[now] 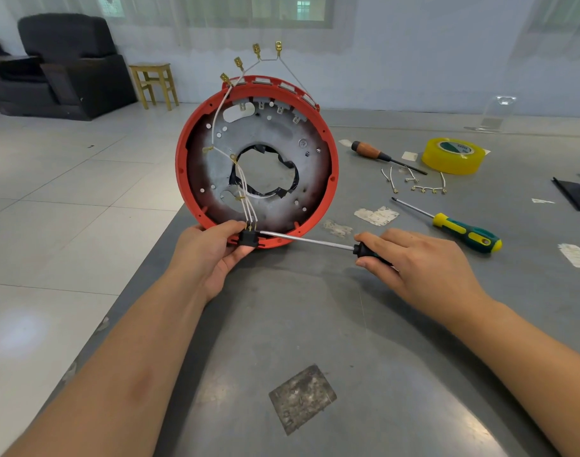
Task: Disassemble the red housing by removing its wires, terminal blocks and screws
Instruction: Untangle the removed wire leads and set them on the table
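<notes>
The round red housing (183,166) stands on edge near the table's left edge, its open face with a grey metal plate toward me. White wires (216,117) with brass terminals run from its top down to a black terminal block (248,238) at the bottom rim. My left hand (213,249) pinches that block between thumb and fingers. My right hand (410,258) grips the dark handle of a screwdriver (305,239) whose shaft lies level, tip at the block's right side.
On the grey table (348,324) lie a wooden-handled screwdriver (377,155), a yellow-green screwdriver (460,229), a yellow tape roll (453,155) and loose removed wires (424,188). A dark armchair (64,64) and a wooden stool (153,84) stand on the tiled floor at left.
</notes>
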`<state>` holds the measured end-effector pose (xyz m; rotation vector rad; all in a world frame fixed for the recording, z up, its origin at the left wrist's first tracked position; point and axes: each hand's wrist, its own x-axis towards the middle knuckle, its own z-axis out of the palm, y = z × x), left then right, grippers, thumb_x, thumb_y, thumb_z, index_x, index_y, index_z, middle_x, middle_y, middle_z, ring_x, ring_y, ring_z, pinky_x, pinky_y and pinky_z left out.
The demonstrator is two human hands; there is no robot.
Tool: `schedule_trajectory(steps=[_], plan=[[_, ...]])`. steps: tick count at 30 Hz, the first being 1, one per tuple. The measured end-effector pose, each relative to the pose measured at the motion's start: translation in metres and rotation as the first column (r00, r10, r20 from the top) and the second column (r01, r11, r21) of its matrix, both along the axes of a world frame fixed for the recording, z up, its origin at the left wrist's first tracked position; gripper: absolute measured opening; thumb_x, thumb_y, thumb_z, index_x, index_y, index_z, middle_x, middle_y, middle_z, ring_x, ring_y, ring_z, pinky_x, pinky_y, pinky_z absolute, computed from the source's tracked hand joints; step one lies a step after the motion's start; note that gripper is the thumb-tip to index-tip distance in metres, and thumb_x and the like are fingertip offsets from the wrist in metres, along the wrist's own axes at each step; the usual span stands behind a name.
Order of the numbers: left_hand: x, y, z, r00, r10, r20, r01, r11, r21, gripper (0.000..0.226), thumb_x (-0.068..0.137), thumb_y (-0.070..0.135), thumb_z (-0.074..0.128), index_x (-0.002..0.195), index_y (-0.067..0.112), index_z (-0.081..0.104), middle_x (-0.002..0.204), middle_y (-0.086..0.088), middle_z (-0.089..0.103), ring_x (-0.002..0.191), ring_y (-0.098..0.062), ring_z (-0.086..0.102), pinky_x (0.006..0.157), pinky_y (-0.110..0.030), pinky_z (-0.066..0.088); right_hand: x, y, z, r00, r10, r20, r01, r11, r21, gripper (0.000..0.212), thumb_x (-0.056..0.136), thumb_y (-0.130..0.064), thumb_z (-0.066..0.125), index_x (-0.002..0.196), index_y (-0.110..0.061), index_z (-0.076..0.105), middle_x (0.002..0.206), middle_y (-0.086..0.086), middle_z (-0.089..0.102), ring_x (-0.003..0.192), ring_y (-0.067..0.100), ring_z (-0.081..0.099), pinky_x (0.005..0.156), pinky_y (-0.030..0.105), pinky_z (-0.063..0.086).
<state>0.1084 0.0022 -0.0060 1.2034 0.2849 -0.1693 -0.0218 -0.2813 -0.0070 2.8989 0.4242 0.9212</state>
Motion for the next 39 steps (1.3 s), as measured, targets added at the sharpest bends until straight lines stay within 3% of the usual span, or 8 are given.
schedule_trajectory(steps=[7,10,17,23,31,39], plan=[[0.0,0.001,0.0,0.999,0.014,-0.035,-0.017,0.997,-0.078,0.014,0.093,-0.006,0.071,0.106,-0.005,0.067,0.08,-0.012,0.075,0.075,-0.024,0.076,0.058,-0.029,0.063,-0.002,0.01,-0.006,0.998,-0.06,-0.014,0.06,0.997,0.04,0.038,0.101,-0.049,0.048,0.123,-0.027,0.069,0.092,-0.005,0.069,0.081,0.023,0.071,0.047,0.03,0.045],[0.0,0.001,0.0,0.999,0.02,-0.043,-0.024,0.996,-0.086,0.008,0.093,-0.006,0.071,0.1,-0.005,0.068,0.084,-0.014,0.074,0.076,-0.025,0.076,0.057,-0.029,0.062,-0.003,0.013,-0.008,0.998,-0.067,-0.017,0.068,0.997,0.041,0.038,0.101,-0.05,0.047,0.122,-0.027,0.069,0.091,-0.005,0.068,0.079,0.022,0.071,0.047,0.028,0.044],[0.001,-0.003,-0.002,0.998,0.036,-0.057,-0.043,0.992,-0.12,0.014,0.093,-0.007,0.07,0.107,-0.009,0.067,0.094,-0.019,0.074,0.091,-0.033,0.076,0.059,-0.032,0.064,-0.004,0.02,-0.009,0.99,-0.116,-0.082,0.123,0.989,0.084,0.045,0.103,-0.053,0.037,0.126,-0.027,0.065,0.093,-0.004,0.067,0.078,0.025,0.069,0.049,0.035,0.049],[-0.003,-0.011,-0.005,0.997,0.063,-0.041,-0.068,0.989,-0.129,0.024,0.091,-0.008,0.071,0.114,-0.012,0.065,0.092,-0.017,0.075,0.078,-0.026,0.079,0.059,-0.03,0.063,0.001,0.037,-0.01,0.979,-0.156,-0.131,0.164,0.985,0.054,0.059,0.101,-0.06,0.017,0.13,-0.031,0.06,0.101,-0.007,0.066,0.085,0.023,0.069,0.055,0.036,0.052],[-0.003,-0.009,-0.01,0.998,0.056,-0.006,-0.057,0.989,-0.138,0.024,0.09,-0.004,0.075,0.113,-0.009,0.067,0.096,-0.015,0.076,0.081,-0.023,0.08,0.064,-0.03,0.064,-0.001,0.026,-0.011,0.991,-0.12,-0.057,0.126,0.985,0.116,0.048,0.105,-0.057,0.032,0.122,-0.03,0.067,0.09,-0.006,0.068,0.074,0.023,0.068,0.047,0.032,0.048],[-0.002,-0.005,-0.015,0.995,0.019,0.098,-0.003,0.988,-0.156,0.033,0.09,0.003,0.078,0.121,0.0,0.065,0.093,-0.007,0.078,0.085,-0.02,0.079,0.071,-0.032,0.065,-0.002,0.001,-0.003,0.992,-0.11,-0.055,0.12,0.962,0.245,0.039,0.092,-0.057,0.049,0.114,-0.035,0.072,0.092,-0.012,0.073,0.083,0.017,0.071,0.057,0.033,0.053]])
